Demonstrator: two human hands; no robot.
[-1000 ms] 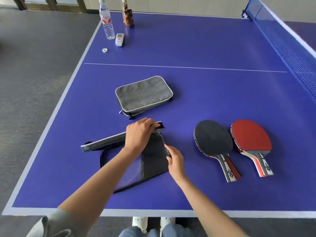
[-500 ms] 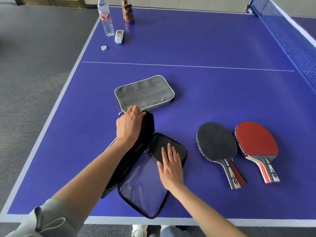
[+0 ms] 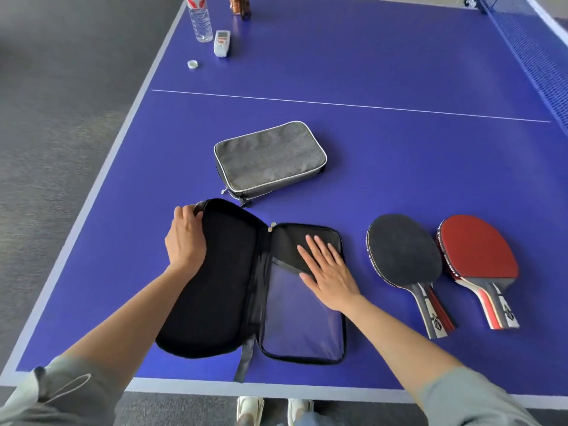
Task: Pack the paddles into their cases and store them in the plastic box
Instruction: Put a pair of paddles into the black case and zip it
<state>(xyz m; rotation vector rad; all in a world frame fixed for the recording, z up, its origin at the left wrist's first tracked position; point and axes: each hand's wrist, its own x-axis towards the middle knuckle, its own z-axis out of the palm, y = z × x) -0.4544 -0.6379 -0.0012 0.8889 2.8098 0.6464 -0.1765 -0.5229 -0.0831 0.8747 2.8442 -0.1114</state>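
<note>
A black paddle case lies spread open on the blue table near its front edge. My left hand grips the top edge of its left flap. My right hand lies flat with straight fingers on the right half, which has a clear mesh pocket. To the right, a black-faced paddle and a red-faced paddle lie side by side, handles toward me. A closed grey case sits just behind the open one. No plastic box is in view.
At the far left corner of the table stand a water bottle, a brown bottle, a small white device and a bottle cap. The net runs along the right side. Grey carpet lies to the left.
The case went from folded to fully spread open: my left hand swung the flap out to the left, while my right hand stayed pressing the right half flat.
</note>
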